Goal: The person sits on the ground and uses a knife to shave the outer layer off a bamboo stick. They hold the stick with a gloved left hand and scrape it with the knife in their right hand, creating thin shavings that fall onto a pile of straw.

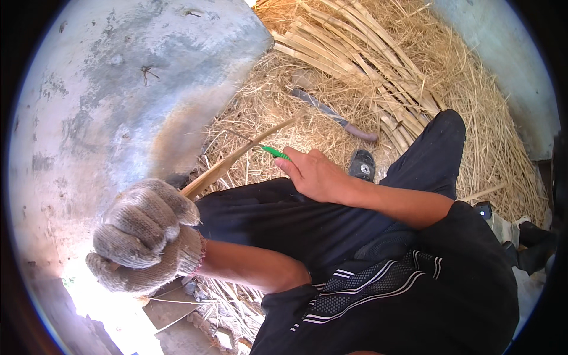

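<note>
My left hand wears a grey knitted glove, its fingers curled shut round the near end of a split bamboo strip. From the glove the strip slants up and away to the right, narrowing at its far end. A knife with a green handle is gripped in my bare right hand. Its thin blade lies across the strip, apparently touching it. The end of the strip inside the glove is hidden.
Thin shavings cover the floor. A pile of long split strips lies at the far right. Beyond my right hand rests a long tool with a dark blade and brownish handle. A weathered wall stands left; my shoe shows ahead.
</note>
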The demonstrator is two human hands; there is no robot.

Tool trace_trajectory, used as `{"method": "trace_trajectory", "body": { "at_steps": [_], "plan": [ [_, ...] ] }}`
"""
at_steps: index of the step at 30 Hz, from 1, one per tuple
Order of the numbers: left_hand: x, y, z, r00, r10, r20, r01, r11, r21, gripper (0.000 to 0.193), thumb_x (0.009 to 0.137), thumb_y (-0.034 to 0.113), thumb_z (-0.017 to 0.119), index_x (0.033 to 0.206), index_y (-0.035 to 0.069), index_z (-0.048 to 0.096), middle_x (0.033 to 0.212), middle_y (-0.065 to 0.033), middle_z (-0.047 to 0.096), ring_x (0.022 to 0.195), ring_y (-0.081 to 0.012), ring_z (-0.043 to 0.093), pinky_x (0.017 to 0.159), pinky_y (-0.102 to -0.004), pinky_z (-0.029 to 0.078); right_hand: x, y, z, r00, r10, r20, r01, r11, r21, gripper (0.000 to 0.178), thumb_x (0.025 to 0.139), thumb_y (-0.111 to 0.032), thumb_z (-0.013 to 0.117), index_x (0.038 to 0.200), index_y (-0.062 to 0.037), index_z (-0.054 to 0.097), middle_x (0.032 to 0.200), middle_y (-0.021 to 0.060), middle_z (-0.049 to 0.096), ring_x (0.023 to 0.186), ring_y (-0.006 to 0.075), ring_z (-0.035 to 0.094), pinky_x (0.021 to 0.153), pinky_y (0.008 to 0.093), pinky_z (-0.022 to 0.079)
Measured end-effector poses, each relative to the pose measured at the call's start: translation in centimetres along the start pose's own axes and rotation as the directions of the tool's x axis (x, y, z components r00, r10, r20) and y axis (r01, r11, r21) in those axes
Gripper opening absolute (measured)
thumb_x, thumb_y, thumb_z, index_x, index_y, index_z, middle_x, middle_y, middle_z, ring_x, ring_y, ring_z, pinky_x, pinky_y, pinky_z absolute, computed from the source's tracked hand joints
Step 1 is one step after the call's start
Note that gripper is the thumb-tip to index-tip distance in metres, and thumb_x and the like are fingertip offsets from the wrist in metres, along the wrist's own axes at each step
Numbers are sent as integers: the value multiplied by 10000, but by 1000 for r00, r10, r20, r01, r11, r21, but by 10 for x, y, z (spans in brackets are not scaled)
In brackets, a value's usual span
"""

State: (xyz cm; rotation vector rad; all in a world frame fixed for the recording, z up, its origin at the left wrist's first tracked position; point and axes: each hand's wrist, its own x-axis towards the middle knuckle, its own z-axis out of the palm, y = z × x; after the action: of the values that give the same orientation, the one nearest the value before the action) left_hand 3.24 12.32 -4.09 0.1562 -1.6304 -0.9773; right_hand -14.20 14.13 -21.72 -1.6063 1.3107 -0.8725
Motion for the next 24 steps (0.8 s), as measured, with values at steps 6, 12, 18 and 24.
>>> {"method": "trace_trajectory", "body": {
  "at_steps": [6, 12, 18, 24],
  "plan": [
    [-2, -1, -2, 987, 15, 159, -11, 1000, -27, 478, 952, 334, 289, 517, 174, 407, 446, 2, 352, 369, -139, 369, 339, -324, 392, -27, -40, -11, 991, -132, -12, 131, 988, -81, 325, 995, -302, 456, 950, 10, 534, 565, 269, 544, 583, 483, 572, 546, 540, 450],
    [6, -10, 5, 965, 140, 221, -120, 988, -102, 433, 915, 316, 373, 521, 155, 451, 430, 8, 406, 351, -140, 428, 346, -319, 435, -1, 84, 12, 993, -4, -118, -23, 974, -227, 414, 1008, -329, 405, 979, 60, 543, 531, 228, 542, 540, 491, 552, 535, 522, 459],
    [-1, -1, -6, 932, 66, 355, -53, 998, -46, 399, 882, 312, 440, 529, 133, 492, 413, 7, 445, 329, -136, 466, 350, -320, 472, -16, -6, -10, 996, -91, 23, 92, 995, -34, 325, 988, -309, 456, 944, 1, 542, 603, 277, 570, 605, 473, 588, 590, 531, 475],
    [1, -4, -7, 951, 55, 305, -37, 997, -65, 300, 774, 248, 446, 490, 152, 461, 405, 23, 415, 315, -125, 414, 339, -294, 420, -20, -11, 7, 979, -183, -93, 179, 983, -49, 305, 981, -306, 479, 937, -8, 528, 552, 242, 559, 528, 461, 576, 490, 525, 458]
  ]
}}
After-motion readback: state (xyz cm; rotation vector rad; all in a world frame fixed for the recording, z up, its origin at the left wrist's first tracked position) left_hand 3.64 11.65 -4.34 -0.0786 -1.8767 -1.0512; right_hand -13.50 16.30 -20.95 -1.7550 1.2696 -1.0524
